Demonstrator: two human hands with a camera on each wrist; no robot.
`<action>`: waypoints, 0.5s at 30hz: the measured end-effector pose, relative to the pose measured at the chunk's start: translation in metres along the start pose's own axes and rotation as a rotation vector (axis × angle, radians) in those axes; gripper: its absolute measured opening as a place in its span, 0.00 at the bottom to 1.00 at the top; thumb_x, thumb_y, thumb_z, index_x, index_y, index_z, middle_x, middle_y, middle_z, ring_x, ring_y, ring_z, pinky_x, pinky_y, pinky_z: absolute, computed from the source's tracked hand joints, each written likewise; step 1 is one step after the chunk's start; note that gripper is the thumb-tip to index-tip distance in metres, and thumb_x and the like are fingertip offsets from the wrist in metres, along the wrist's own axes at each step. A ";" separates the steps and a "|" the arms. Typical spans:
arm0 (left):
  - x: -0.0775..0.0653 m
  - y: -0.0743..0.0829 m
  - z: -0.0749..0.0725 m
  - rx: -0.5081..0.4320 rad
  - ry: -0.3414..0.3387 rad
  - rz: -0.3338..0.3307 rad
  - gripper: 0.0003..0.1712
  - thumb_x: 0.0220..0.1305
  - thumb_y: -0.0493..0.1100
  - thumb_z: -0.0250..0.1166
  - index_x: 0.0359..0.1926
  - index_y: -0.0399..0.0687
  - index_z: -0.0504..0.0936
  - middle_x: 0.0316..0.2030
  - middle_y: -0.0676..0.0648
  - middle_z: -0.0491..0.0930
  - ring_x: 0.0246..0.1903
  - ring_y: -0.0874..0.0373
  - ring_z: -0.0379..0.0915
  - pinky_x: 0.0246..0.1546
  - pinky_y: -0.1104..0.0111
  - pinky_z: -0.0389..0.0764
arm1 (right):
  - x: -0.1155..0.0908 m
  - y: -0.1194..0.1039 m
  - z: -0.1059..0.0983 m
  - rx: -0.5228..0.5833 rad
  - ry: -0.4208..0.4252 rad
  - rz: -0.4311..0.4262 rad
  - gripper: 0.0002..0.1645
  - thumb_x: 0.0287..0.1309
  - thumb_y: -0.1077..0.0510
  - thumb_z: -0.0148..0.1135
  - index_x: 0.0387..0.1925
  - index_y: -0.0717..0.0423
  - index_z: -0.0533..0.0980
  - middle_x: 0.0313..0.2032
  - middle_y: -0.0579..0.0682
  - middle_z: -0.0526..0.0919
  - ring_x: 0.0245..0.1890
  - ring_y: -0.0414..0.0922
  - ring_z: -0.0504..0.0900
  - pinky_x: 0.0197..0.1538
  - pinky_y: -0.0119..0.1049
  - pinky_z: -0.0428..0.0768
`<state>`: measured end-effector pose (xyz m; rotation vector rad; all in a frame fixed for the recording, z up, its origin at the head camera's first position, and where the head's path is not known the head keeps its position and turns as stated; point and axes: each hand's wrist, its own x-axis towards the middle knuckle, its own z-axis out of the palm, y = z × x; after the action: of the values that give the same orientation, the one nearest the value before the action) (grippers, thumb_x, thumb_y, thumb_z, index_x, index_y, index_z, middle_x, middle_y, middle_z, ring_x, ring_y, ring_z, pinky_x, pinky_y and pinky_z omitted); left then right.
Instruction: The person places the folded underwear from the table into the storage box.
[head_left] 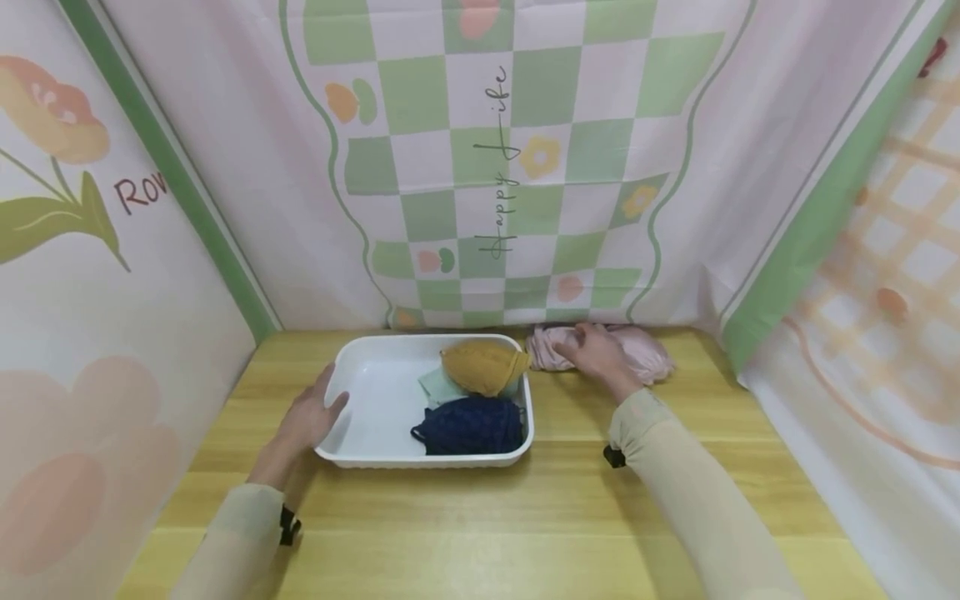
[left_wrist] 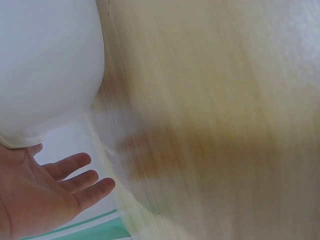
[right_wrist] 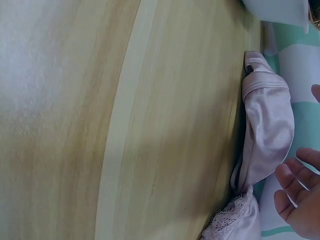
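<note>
A white tray [head_left: 378,417] stands on the table. My left hand [head_left: 309,419] is at its left end, thumb over the rim and the other fingers outside. In the left wrist view those fingers [left_wrist: 92,192] stretch out loosely below the tray wall. My right hand [head_left: 596,354] is over a pink satin bra [head_left: 637,350] at the table's back edge. The right wrist view shows its loosely bent fingers [right_wrist: 287,180] close beside the bra, whose lace trim [right_wrist: 227,220] shows.
Inside the tray's right half lie a folded mustard garment [head_left: 483,367], a pale green cloth [head_left: 438,387] partly beneath it, and a folded navy garment [head_left: 472,427] with a small loop. A checked curtain [head_left: 480,167] hangs behind the wooden table [head_left: 480,525].
</note>
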<state>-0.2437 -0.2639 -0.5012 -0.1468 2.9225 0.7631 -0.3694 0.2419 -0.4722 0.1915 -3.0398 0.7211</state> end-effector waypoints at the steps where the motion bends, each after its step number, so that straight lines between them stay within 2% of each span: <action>1: 0.000 0.000 0.000 -0.001 -0.001 -0.002 0.44 0.77 0.62 0.40 0.80 0.51 0.31 0.76 0.27 0.48 0.72 0.25 0.50 0.71 0.35 0.58 | 0.001 0.001 0.001 -0.002 0.000 0.002 0.49 0.64 0.32 0.56 0.70 0.65 0.62 0.67 0.69 0.67 0.65 0.68 0.69 0.69 0.62 0.68; 6: 0.001 -0.001 0.000 -0.007 0.004 0.009 0.44 0.77 0.62 0.40 0.80 0.52 0.31 0.76 0.27 0.48 0.72 0.26 0.51 0.70 0.35 0.59 | 0.007 0.006 0.004 -0.033 -0.009 0.013 0.54 0.61 0.28 0.56 0.71 0.64 0.61 0.70 0.69 0.64 0.66 0.69 0.67 0.69 0.64 0.67; 15: 0.001 -0.003 0.001 -0.009 0.015 0.028 0.44 0.77 0.62 0.41 0.80 0.50 0.32 0.74 0.25 0.53 0.69 0.25 0.56 0.68 0.34 0.63 | 0.016 0.013 0.009 -0.096 -0.019 0.041 0.64 0.55 0.25 0.60 0.75 0.67 0.54 0.74 0.73 0.52 0.72 0.72 0.55 0.72 0.67 0.58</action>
<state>-0.2440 -0.2657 -0.5036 -0.1130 2.9419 0.7832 -0.3865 0.2477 -0.4860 0.1359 -3.0956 0.5768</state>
